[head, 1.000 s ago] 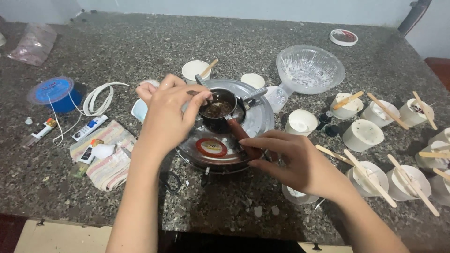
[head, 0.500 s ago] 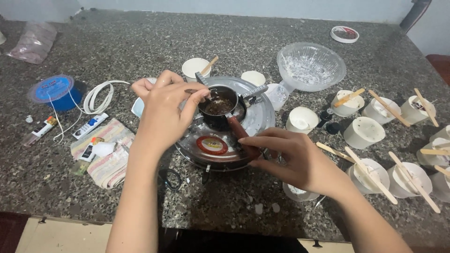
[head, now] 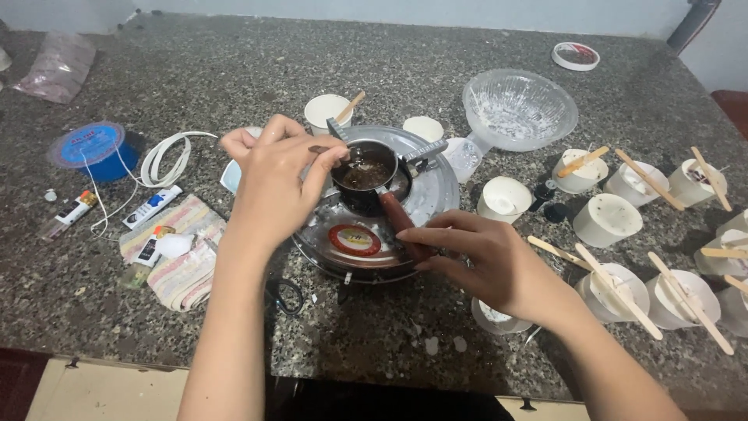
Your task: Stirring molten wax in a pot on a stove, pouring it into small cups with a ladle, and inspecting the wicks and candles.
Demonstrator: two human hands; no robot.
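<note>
A small dark pot point(head: 365, 178) with dark brown liquid sits on a round silver stove point(head: 425, 199) in the middle of the granite counter. My left hand point(head: 273, 191) is pinched on a thin stick point(head: 330, 151) whose tip dips into the pot. My right hand point(head: 487, 261) grips the end of the pot's reddish-brown handle point(head: 396, 218) at the stove's front right edge.
Several white cups, some with wooden sticks across them point(head: 619, 292), crowd the right side. A clear glass bowl point(head: 520, 107) stands behind the stove. At the left lie a striped cloth point(head: 187, 269), glue tubes point(head: 152, 206), white cord point(head: 160, 160) and a blue spool point(head: 92, 148). Black scissors point(head: 284, 296) lie by the stove.
The stick's tip has shifted slightly inside the pot as my left hand moves it. My right hand stays on the handle. The view has drifted a little.
</note>
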